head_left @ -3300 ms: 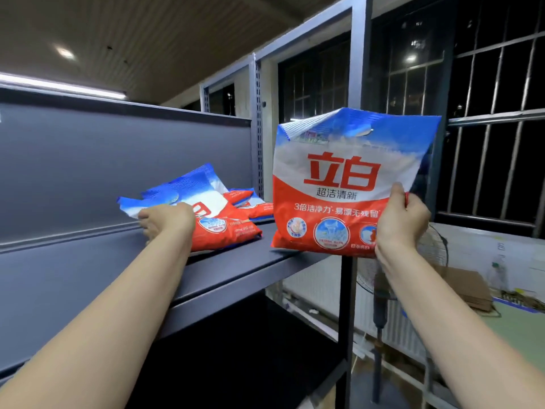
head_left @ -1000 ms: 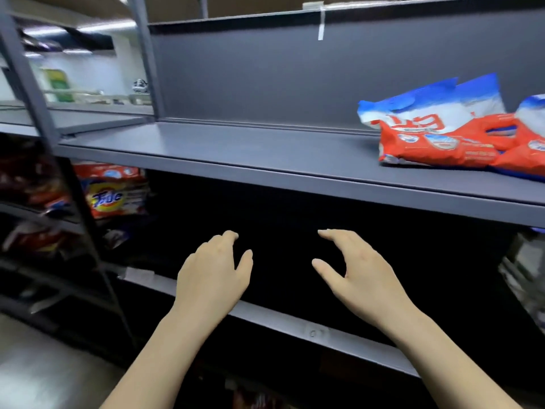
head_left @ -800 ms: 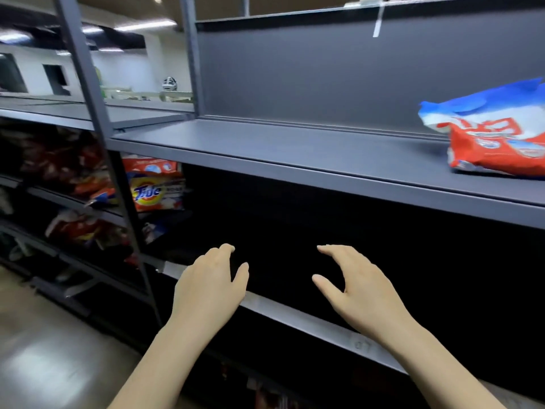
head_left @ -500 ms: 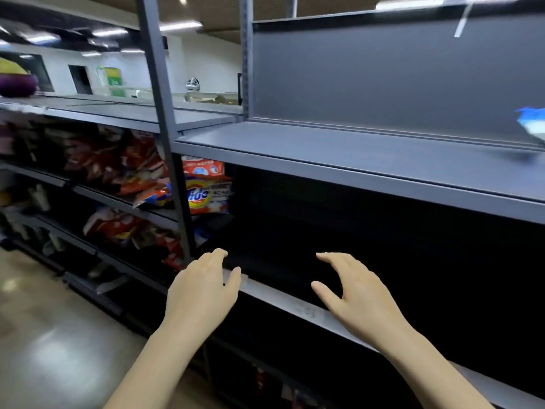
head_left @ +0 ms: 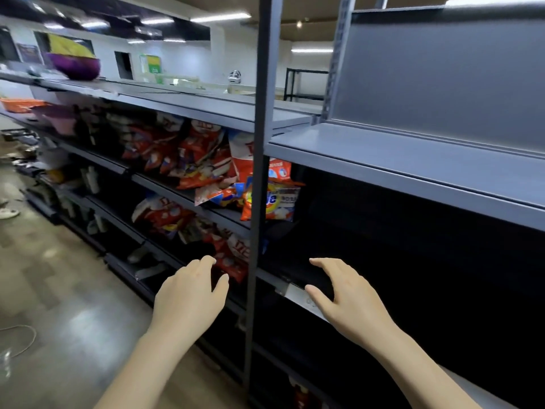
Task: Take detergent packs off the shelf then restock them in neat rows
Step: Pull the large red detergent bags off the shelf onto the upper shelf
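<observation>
Both hands are empty. The left hand (head_left: pixel 188 293) hangs in front of the lower shelves with its fingers loosely spread, and the right hand (head_left: pixel 348 293) hovers beside it, on the other side of the dark upright post (head_left: pixel 256 202), fingers relaxed and a little apart.

The detergent packs (head_left: pixel 191 160) lie in a disordered heap on the middle shelf of the left bay, some leaning, some flat; an orange Tide pack (head_left: pixel 274 199) stands at the heap's right end, just behind the post. More packs (head_left: pixel 165 214) lie one shelf lower.

These are soft plastic bags, probably filled with powder, so I judge them rather heavy and floppy, with a smooth, slippery film. It seems best to pinch the flat sealed top edge, or to support the bottom with the other hand. The grey upper shelf (head_left: pixel 413 166) on the right has free space for rows.
</observation>
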`<state>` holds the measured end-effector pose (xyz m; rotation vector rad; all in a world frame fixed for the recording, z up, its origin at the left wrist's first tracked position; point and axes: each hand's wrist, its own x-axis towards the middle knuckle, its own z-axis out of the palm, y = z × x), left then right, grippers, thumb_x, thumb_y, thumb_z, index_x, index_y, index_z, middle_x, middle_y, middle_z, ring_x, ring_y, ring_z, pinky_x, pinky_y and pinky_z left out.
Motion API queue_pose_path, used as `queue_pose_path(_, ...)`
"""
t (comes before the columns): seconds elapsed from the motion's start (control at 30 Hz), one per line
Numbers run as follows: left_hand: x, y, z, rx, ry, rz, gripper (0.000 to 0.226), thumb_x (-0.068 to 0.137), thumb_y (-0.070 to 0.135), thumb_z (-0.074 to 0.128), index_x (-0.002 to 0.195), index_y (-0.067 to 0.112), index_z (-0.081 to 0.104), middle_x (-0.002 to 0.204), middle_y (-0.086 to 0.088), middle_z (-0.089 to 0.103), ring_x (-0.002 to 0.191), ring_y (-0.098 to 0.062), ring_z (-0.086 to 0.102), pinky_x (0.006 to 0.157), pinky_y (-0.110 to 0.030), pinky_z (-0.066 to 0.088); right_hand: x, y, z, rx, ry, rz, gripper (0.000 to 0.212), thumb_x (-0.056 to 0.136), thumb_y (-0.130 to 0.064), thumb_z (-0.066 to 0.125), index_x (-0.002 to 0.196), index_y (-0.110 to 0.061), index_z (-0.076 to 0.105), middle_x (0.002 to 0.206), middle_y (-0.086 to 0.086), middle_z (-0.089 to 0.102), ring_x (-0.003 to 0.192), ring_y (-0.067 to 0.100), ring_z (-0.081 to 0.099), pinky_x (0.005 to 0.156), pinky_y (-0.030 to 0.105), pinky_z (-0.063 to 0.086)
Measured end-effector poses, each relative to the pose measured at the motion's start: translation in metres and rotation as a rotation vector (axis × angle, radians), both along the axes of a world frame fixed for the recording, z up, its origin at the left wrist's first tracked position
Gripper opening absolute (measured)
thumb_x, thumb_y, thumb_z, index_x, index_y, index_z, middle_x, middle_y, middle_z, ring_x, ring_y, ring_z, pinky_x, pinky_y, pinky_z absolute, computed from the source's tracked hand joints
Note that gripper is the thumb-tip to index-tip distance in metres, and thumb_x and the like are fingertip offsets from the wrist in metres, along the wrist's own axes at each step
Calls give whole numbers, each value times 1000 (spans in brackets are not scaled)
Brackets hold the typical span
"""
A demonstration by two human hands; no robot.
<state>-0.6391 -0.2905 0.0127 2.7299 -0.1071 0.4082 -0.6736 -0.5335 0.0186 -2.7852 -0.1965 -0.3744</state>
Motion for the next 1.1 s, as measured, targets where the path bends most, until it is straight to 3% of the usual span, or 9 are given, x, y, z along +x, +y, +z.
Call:
queue_pose_path(0.17, 51, 44, -10, 4, 3, 52, 46, 97, 45, 37, 137, 24, 40, 120, 8, 57, 106, -13, 56, 90, -31, 45, 60, 43, -12, 20, -3, 48, 48, 95, -47, 44, 140, -33, 36, 141, -18, 41, 127, 3, 41, 99, 20, 35)
queue_pose_path(0.37, 132, 91, -9, 41, -29, 83, 46, 96, 46, 36, 137, 24, 40, 117, 8, 58, 94, -13, 60, 84, -30, 47, 143, 96, -20, 32, -16, 82, 49, 95, -49, 43, 140, -34, 34, 142, -19, 39, 128, 2, 39, 98, 19, 34)
queue_pose_path(0.57, 192, 144, -18, 33, -11, 160, 42, 96, 45, 37, 133, 25, 43, 110, 10, 61, 99, -12, 58, 78, -28, 46, 219, 145, -23, 19, -9, 122, 49, 94, -51, 43, 139, -34, 34, 140, -20, 39, 128, 1, 39, 98, 19, 35)
queue_pose_path(0.8, 253, 188, -23, 22, 10, 133, 43, 97, 45, 36, 133, 23, 43, 124, 7, 56, 107, -14, 56, 85, -30, 46, 277, 186, -21, 14, 8, 118, 49, 94, -48, 46, 140, -32, 35, 140, -16, 41, 127, 4, 40, 99, 22, 37)
queue_pose_path(0.97, 311, 236, -21, 32, -17, 86, 39, 96, 47, 37, 125, 23, 46, 118, 6, 58, 99, -16, 59, 78, -32, 49, 322, 231, -22, 0, -6, 48, 49, 94, -46, 47, 139, -30, 36, 140, -14, 42, 127, 7, 41, 96, 24, 39)
queue_pose_path(1.1, 362, 286, -13, 47, -28, 13, 42, 96, 47, 37, 129, 23, 45, 122, 6, 57, 107, -17, 57, 81, -31, 49, 360, 281, -19, 0, -9, -29, 47, 94, -45, 48, 137, -28, 39, 136, -11, 45, 126, 11, 43, 92, 26, 41)
